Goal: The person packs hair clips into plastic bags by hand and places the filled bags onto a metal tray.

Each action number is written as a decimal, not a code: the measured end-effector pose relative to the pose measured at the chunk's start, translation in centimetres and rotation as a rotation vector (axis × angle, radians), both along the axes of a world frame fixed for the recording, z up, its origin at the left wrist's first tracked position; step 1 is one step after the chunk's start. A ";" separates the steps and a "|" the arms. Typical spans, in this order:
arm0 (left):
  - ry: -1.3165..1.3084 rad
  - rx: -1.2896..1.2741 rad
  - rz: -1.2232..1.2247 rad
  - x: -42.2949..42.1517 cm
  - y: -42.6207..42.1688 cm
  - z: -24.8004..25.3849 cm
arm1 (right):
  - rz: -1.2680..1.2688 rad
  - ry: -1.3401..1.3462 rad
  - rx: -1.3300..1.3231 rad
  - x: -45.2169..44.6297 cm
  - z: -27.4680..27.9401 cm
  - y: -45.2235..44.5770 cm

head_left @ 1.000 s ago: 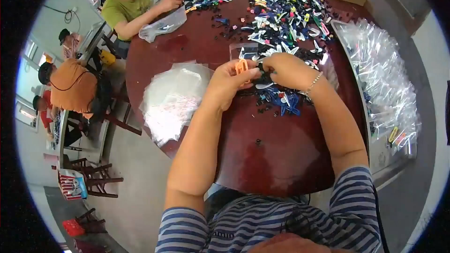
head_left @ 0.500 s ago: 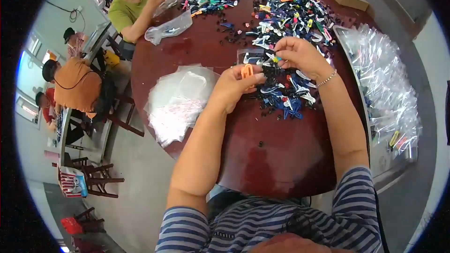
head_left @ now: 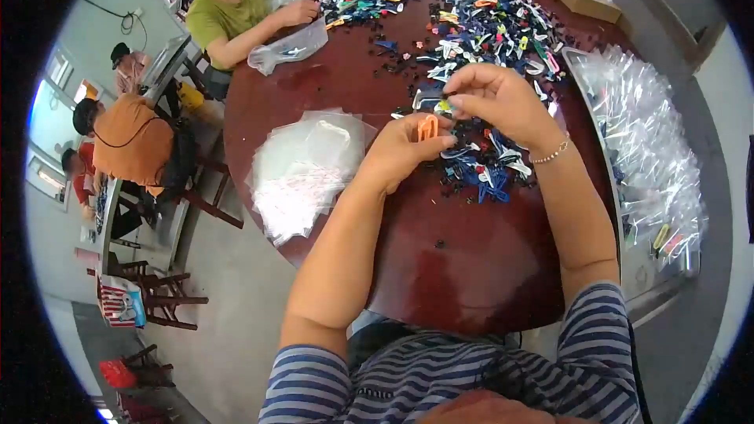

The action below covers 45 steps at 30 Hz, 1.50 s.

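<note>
My left hand [head_left: 399, 149] is closed on an orange clip [head_left: 427, 128] over the dark red table [head_left: 463, 267]. Just right of it, my right hand [head_left: 503, 102] has thumb and fingers pinched together beside a small yellow-green piece [head_left: 444, 105]; what the fingertips hold is too small to name. Under and beside both hands lies a small pile of blue, white and black clips [head_left: 491, 177]. A stack of clear plastic bags [head_left: 310, 165] lies left of my left forearm. Beyond my hands spreads a large heap of mixed clips [head_left: 503, 27].
A metal tray [head_left: 640, 271] along the right edge holds many filled clear bags [head_left: 644, 133]. Across the table at upper left, a person in a green shirt [head_left: 236, 20] handles clear bags. A cardboard box [head_left: 585, 1] stands at the back right. Other people sit at far left.
My right hand first moved up and away from my left hand, then came back toward it. The orange clip stays in my left hand. The person across lowered one hand to the table.
</note>
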State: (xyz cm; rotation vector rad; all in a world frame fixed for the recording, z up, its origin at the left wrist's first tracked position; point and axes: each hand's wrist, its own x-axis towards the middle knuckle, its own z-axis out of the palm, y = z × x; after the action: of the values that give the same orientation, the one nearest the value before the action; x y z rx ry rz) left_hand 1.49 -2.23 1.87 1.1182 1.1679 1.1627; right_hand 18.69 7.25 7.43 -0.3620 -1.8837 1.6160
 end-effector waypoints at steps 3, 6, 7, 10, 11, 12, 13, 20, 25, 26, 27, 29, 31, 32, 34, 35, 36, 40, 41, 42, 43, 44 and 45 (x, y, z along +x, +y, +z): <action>-0.002 0.023 -0.035 0.1 0.0 -0.1 | -0.139 -0.211 0.315 -0.2 0.5 -0.8; -0.012 0.017 -0.045 0.0 0.0 -0.1 | -0.148 -0.190 0.330 -0.5 0.4 -1.4; -0.007 0.010 -0.043 0.0 0.0 -0.1 | -0.165 -0.164 0.394 -0.5 0.3 -1.5; -0.052 0.007 -0.036 -0.1 0.0 0.0 | -0.204 -0.210 0.329 -0.5 0.6 -1.7; -0.051 0.007 -0.037 -0.1 0.0 0.0 | -0.204 -0.210 0.329 -0.4 0.7 -1.7; -0.062 0.009 -0.033 -0.1 0.0 -0.1 | -0.250 -0.236 0.395 -0.4 0.7 -1.7; -0.073 0.010 -0.029 -0.1 0.0 -0.1 | -0.295 -0.261 0.461 -0.4 0.8 -1.7; -0.216 -0.018 -0.034 -0.4 -0.3 0.4 | -0.377 -0.178 0.424 -0.5 0.6 -1.4; -0.255 0.026 -0.124 -0.6 -0.2 0.3 | -0.111 -0.196 0.335 -0.5 0.0 -0.9; -0.255 0.028 -0.126 -0.5 -0.2 0.4 | -0.144 -0.309 0.319 -0.2 0.5 -1.2; -0.259 0.023 -0.128 -0.3 -0.4 0.6 | -0.143 -0.309 0.322 -0.3 0.6 -1.5; -0.263 0.020 -0.123 -0.2 -0.6 0.7 | -0.302 -0.307 0.462 -0.7 0.8 -2.0; -0.195 -0.024 -0.077 -0.1 -0.5 0.7 | -0.330 -0.255 0.441 -1.0 1.1 -2.4; -0.198 -0.019 -0.077 -0.1 -0.5 0.6 | -0.404 -0.215 0.488 -1.0 1.2 -2.4; -0.232 0.021 -0.027 -0.1 -0.4 0.6 | -0.470 -0.224 0.450 -0.9 1.2 -2.3; -0.234 0.024 -0.033 -0.2 -0.3 0.6 | -0.476 -0.227 0.453 -1.1 1.1 -2.2; -0.239 0.018 -0.031 -0.2 -0.2 0.6 | -0.433 -0.195 0.414 -1.4 0.9 -2.3; -0.335 0.037 -0.054 -0.3 -0.2 0.5 | -0.288 -0.261 0.319 -0.9 0.1 -2.6; -0.340 0.036 -0.079 -0.3 -0.3 0.5 | -0.287 -0.316 0.351 -0.6 0.2 -2.8; -0.300 0.039 -0.041 -0.2 -0.3 0.5 | -0.348 -0.292 0.423 -0.4 0.0 -3.0; -0.261 0.039 -0.009 0.0 -0.3 0.4 | -0.361 -0.269 0.512 0.0 -0.2 -3.1; -0.260 0.042 0.006 0.1 -0.4 0.5 | -0.373 -0.259 0.516 0.6 -0.3 -3.2; -0.231 0.019 0.011 0.2 -0.4 0.4 | -0.386 -0.250 0.522 1.2 0.0 -3.6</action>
State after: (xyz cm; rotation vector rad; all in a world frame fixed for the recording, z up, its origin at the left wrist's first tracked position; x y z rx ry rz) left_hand 1.71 -2.62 2.29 0.9641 0.9871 1.2770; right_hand 19.86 3.66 7.42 -0.6692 -2.1690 0.8195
